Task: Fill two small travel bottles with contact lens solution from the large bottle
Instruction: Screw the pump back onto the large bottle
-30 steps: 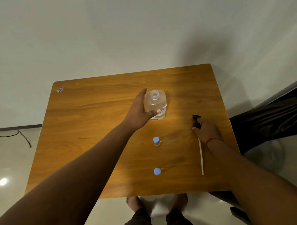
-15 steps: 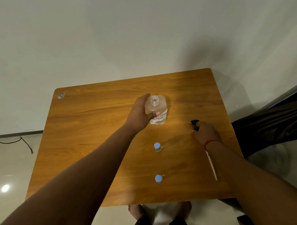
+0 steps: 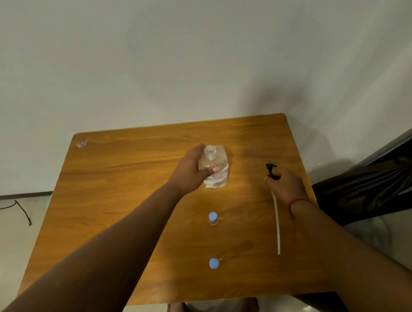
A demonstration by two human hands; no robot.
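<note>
1. Two small travel bottles with blue caps stand on the wooden table: the farther travel bottle near the middle, the nearer travel bottle close to the front edge.
2. Behind them, the left hand wraps its fingers round the large bottle, upright and uncapped.
3. To the right, the right hand grips the black pump head, whose white tube lies on the table.

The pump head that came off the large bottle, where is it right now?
In the head view the pump head is on the right side of the table, gripped by the right hand, its white tube trailing toward the near edge, right of the large bottle.
</note>
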